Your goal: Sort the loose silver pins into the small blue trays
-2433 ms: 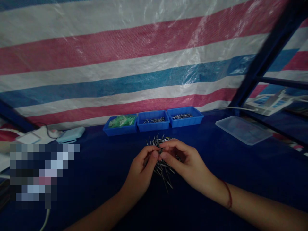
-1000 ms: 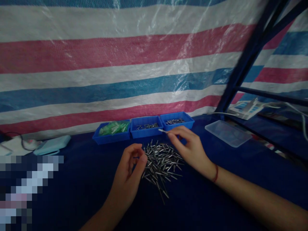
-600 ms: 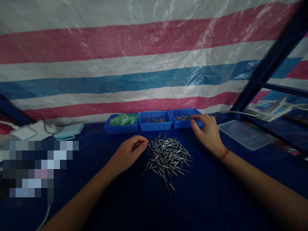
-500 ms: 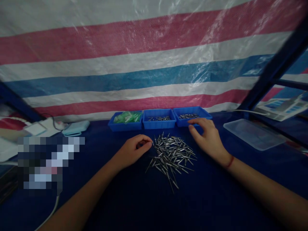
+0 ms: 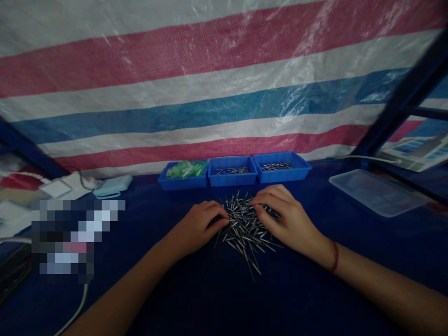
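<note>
A loose heap of thin silver metal pins with thicker sleeves, looking like blind rivets (image 5: pixel 241 228), lies on the dark blue table. At the heap's left edge is my left hand (image 5: pixel 203 224), thumb and fingertips drawn together; anything between them is too small to make out. My right hand (image 5: pixel 285 217) reaches over the heap's right side and covers part of it. Its thumb and index fingertip nearly meet among the pins, and whether a pin is pinched there is hidden.
Behind the heap stand three blue bins: a left bin (image 5: pixel 182 183) with green-and-clear plastic packets, a middle bin (image 5: pixel 233 179) and a right bin (image 5: pixel 284 174) with metal pins. A clear plastic lid (image 5: pixel 378 191) lies right. A light-blue case (image 5: pixel 112 186) and cables lie left.
My right hand has moved left and down from near the right bin onto the heap, its fingers closing. My left hand has shifted slightly right and down along the heap's edge.
</note>
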